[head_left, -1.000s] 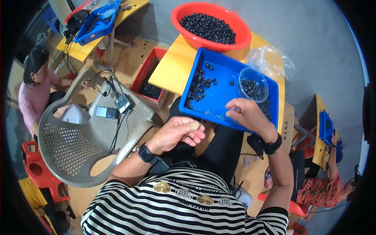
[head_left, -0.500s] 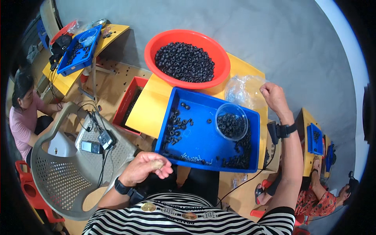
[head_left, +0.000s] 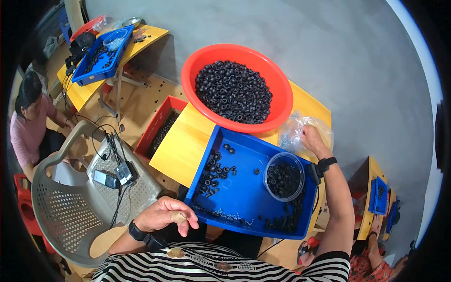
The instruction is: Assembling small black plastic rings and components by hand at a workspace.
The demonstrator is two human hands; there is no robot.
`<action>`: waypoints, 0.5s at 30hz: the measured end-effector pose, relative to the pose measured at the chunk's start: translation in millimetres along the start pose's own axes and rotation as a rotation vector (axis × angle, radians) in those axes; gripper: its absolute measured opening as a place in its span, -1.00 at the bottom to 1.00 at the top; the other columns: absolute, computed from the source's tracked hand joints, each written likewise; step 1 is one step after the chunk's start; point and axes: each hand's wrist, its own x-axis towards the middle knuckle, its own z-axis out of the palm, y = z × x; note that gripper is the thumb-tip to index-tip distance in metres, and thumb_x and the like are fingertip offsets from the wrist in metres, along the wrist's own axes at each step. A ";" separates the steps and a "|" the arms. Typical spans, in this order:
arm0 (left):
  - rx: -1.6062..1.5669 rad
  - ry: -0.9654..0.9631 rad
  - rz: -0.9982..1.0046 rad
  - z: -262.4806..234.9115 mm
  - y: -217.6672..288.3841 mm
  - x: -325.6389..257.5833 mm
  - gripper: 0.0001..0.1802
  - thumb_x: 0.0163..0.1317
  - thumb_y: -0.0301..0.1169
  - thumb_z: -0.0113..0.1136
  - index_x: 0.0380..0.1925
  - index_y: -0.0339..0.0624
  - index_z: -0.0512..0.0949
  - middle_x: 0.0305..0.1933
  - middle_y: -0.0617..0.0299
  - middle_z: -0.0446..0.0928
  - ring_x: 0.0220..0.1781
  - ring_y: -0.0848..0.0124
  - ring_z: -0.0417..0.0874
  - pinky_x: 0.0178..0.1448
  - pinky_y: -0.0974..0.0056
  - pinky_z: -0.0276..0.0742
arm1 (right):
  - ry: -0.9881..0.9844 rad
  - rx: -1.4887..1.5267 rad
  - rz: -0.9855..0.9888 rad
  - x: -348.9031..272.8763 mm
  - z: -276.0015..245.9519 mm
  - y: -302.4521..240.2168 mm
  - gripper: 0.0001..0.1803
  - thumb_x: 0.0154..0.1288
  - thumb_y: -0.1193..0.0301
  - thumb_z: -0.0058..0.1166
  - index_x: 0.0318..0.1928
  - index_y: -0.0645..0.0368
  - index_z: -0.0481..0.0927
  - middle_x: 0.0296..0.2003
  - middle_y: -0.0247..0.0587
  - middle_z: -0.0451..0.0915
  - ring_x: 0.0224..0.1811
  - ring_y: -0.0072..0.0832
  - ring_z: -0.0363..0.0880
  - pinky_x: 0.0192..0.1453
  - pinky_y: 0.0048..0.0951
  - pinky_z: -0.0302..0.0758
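Yellow wooden table (head_left: 188, 145) before you: your right hand (head_left: 312, 140) pinches the crinkly clear plastic bag (head_left: 293, 134) beside the red basin; it's light, slippery, so grip a fold. Your left hand (head_left: 164, 215) curls loosely around something small.

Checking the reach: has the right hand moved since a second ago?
Yes. The right hand has left the blue tray's near edge and gone out past the tray to the clear plastic bag beside the red basin.
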 end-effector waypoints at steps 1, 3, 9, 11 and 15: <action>-0.002 0.006 -0.008 -0.4 1.8 0.8 -0.72 0.23 -0.40 0.05 -0.27 -0.50 0.52 -0.26 -0.11 0.59 -0.44 0.33 0.66 -0.28 0.35 0.57 | -0.004 -0.003 -0.004 1.9 3.9 7.2 -0.89 -0.02 0.53 -0.07 -0.52 0.33 0.49 -0.43 0.22 0.52 -0.30 0.08 0.51 -0.23 -0.16 0.45; -0.010 -0.021 -0.005 -4.0 1.9 2.2 -0.75 0.23 -0.45 0.02 -0.23 -0.46 0.52 -0.24 -0.07 0.59 -0.44 0.36 0.65 -0.27 0.37 0.56 | 0.051 0.024 -0.087 6.8 18.8 30.7 -0.88 0.01 0.54 -0.09 -0.49 0.32 0.52 -0.38 0.22 0.52 -0.27 0.06 0.50 -0.22 -0.20 0.44; 0.000 -0.021 -0.030 -6.1 6.5 -0.2 -0.77 0.24 -0.50 -0.02 -0.18 -0.43 0.51 -0.21 -0.02 0.59 -0.43 0.42 0.62 -0.26 0.39 0.55 | -0.116 0.603 0.353 19.0 18.5 -11.9 -0.76 0.12 0.38 0.03 -0.34 0.35 0.54 -0.30 0.15 0.56 -0.23 -0.04 0.53 -0.18 -0.23 0.45; 0.018 -0.051 -0.030 -6.4 9.1 2.0 -0.77 0.24 -0.51 -0.02 -0.18 -0.43 0.51 -0.21 -0.02 0.59 -0.43 0.43 0.62 -0.26 0.39 0.54 | -0.132 0.530 0.261 15.6 35.2 30.9 -0.70 0.12 0.31 0.05 -0.28 0.36 0.52 -0.29 0.15 0.57 -0.22 -0.03 0.52 -0.15 -0.23 0.45; 0.027 -0.031 -0.038 0.3 13.7 2.4 -0.76 0.22 -0.51 -0.03 -0.21 -0.46 0.52 -0.23 -0.02 0.60 -0.45 0.42 0.63 -0.29 0.42 0.53 | -0.122 1.328 0.557 19.9 68.1 43.4 -0.60 0.09 0.29 0.12 -0.14 0.33 0.48 -0.26 0.20 0.55 -0.16 0.03 0.49 -0.06 -0.21 0.43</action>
